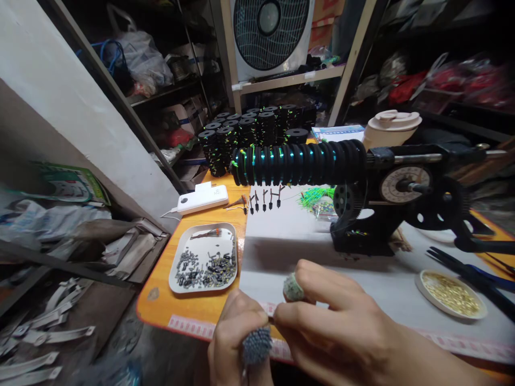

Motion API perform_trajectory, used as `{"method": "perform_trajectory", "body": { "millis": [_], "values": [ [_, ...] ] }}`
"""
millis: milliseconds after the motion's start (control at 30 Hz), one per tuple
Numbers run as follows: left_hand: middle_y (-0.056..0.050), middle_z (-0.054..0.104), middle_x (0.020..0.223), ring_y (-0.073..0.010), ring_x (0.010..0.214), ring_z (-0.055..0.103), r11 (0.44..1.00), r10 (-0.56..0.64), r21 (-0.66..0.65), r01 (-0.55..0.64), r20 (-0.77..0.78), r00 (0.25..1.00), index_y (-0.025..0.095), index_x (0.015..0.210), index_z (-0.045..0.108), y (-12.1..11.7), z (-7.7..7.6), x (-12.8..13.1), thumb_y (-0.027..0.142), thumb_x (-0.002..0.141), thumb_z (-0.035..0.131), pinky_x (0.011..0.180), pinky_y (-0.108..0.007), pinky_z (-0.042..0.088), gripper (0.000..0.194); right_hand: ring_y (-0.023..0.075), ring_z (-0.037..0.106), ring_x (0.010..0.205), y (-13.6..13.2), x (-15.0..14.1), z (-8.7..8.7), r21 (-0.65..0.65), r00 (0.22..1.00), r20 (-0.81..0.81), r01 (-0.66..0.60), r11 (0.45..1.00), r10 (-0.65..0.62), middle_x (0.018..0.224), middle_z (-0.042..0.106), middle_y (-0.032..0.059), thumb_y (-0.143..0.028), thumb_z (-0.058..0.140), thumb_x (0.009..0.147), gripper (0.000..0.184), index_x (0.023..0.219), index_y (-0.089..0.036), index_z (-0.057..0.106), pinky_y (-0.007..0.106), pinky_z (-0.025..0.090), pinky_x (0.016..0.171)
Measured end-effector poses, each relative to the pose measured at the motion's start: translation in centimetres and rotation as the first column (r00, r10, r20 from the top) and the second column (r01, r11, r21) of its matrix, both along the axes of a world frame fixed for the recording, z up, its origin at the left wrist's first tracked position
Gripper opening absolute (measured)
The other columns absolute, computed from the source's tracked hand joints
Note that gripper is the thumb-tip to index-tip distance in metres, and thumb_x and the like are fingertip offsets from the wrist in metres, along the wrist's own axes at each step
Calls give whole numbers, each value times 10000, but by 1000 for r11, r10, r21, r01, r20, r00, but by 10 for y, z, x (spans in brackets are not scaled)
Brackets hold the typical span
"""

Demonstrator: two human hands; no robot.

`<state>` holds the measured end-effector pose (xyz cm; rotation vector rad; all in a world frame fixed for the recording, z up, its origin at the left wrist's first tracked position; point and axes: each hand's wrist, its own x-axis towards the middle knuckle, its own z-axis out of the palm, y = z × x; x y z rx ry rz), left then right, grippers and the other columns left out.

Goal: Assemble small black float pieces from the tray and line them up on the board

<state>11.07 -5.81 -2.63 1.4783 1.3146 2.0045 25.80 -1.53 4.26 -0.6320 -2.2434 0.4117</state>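
Observation:
My left hand (pixel 237 335) is at the near edge of the table, fingers curled, with a grey-blue textured cover on one fingertip. My right hand (pixel 341 327) lies beside it, thumb and forefinger pinched together at the left hand's fingers; a green textured cover sits on its fingertip. What the pinch holds is too small to make out. Just ahead stands a black hand-cranked winding machine (pixel 394 209) whose spindle carries a row of black spools (pixel 298 162) with green line.
A white tray of small dark sinkers (pixel 203 260) lies left of the hands. A small dish of brass beads (pixel 450 294) sits at right. Stacked black spools (pixel 249 131), a white power bank (pixel 201 198), small hooks in a row (pixel 263 199) and a fan (pixel 271 32) stand further back.

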Motion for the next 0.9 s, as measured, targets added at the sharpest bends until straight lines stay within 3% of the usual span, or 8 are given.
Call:
{"method": "perform_trajectory", "body": {
  "millis": [133,333,400,467,600,700,800,900],
  "values": [
    [37,590,655,-148,620,544,1000,8,25,-12,157,988,254,882,614,4,13,-4,251,919,647,654,-299,451,49,153,389,624,4,2,1,67,999,42,11,998,-14,703,499,27,-43,500,882,202,850,-141,674,272,310,537],
    [-26,650,935,-187,967,585,962,-263,29,271,356,897,232,845,615,16,22,-14,256,950,599,848,-316,468,109,139,434,639,10,3,-9,111,993,-25,113,987,-111,739,510,29,-48,478,929,233,920,-155,684,233,376,547],
    [-6,636,782,-176,874,605,905,-408,69,420,420,810,251,891,614,14,23,-15,255,970,560,799,-314,485,96,141,464,649,12,2,-13,194,993,-42,119,974,-113,752,546,45,-54,456,947,238,915,-137,677,244,408,559],
    [38,505,577,-129,611,528,844,-524,146,517,431,734,264,931,611,10,23,-12,270,987,519,627,-259,448,108,159,535,701,15,1,-15,325,996,-27,84,942,-79,773,602,75,-64,449,963,234,906,-110,671,280,477,617],
    [75,316,486,-102,437,309,870,-492,262,418,399,774,276,944,607,1,24,-7,292,987,505,493,-248,322,112,205,646,889,25,4,-13,564,998,12,49,824,-67,800,672,75,-57,561,930,123,917,-103,675,378,559,842],
    [82,313,478,-94,402,281,842,-523,338,420,321,790,272,966,602,-1,24,-14,310,993,492,466,-256,323,120,218,651,1031,28,9,-8,594,988,-14,131,794,-152,949,693,108,-11,525,926,174,986,-104,659,449,512,1009],
    [85,349,476,-81,374,282,763,-600,453,462,229,767,246,999,602,1,22,-26,313,998,488,424,-238,301,132,213,635,1077,18,5,-2,507,992,18,97,856,-122,1046,678,152,5,429,935,286,1147,-82,601,412,519,1000],
    [78,419,473,-80,371,320,721,-644,498,481,224,732,244,1015,611,4,16,-34,312,987,521,409,-220,299,116,198,629,842,-1,-10,5,328,998,65,-8,945,-15,903,666,123,-63,417,937,309,1218,-66,545,306,559,716]
  ]
}}
